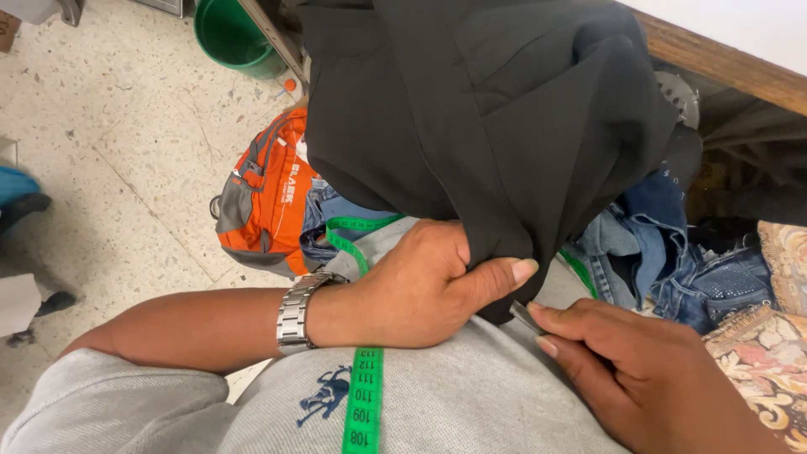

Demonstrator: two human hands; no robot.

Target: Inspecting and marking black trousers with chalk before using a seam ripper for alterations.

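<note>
A large black garment (496,109) hangs down from the table edge toward my lap. My left hand (420,286), with a steel watch (296,313) on the wrist, pinches the garment's lower edge between thumb and fingers. My right hand (639,370) sits just right of it, fingers closed on a small thin grey metal tool (525,317) whose tip touches the cloth's edge. A green measuring tape (363,395) hangs over my grey shirt and loops behind my left hand.
An orange and grey backpack (265,197) lies on the speckled floor. A green bucket (231,34) stands behind it. Blue denim garments (664,252) are piled at right beside patterned fabric (769,361). A wooden table edge (723,63) runs along the upper right.
</note>
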